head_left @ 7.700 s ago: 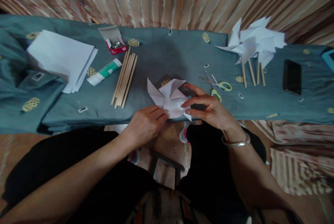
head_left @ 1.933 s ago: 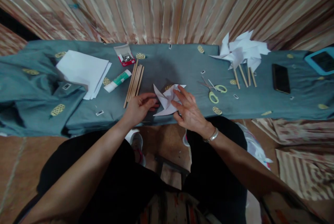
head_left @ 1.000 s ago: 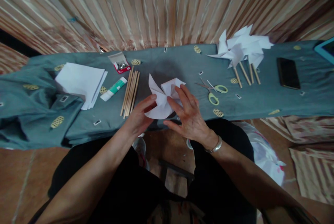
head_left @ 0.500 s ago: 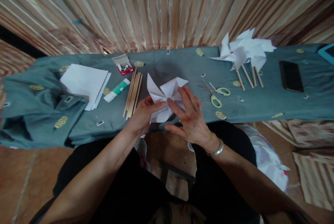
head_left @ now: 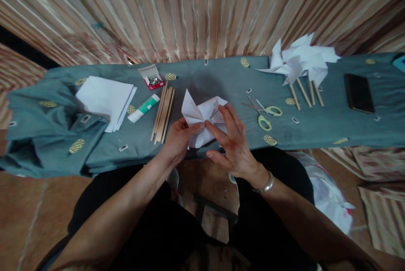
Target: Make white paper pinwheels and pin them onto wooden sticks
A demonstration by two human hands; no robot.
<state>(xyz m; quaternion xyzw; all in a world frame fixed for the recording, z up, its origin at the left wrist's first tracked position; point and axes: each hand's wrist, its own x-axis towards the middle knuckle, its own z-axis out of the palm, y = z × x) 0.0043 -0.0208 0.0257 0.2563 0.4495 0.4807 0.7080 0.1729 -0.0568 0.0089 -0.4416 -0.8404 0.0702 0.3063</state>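
Note:
A white paper pinwheel (head_left: 204,111) with folded blades is held over the near edge of the cloth-covered table. My left hand (head_left: 179,138) grips its left side, thumb pressed on top near the centre and the other fingers partly hidden beneath. With fingers spread, my right hand (head_left: 232,144) rests its index fingertip at the pinwheel's centre and another finger on the right blade; its thumb stands apart from the paper. Wooden sticks (head_left: 163,113) lie just left of my left hand. Scissors (head_left: 264,121) with green handles lie to the right of my right hand.
On the table (head_left: 218,75) are a stack of white paper (head_left: 106,98), a glue stick (head_left: 144,108) and an open red box (head_left: 153,79) of small metal pieces. Farther right lie several finished pinwheels (head_left: 303,58) on sticks and a dark phone (head_left: 359,92). A plastic bag (head_left: 329,195) sits below.
The pinwheel has turned slightly and flattened somewhat between my hands. My right index fingertip stays at its centre, and my left hand keeps its grip. The whole view has shifted slightly.

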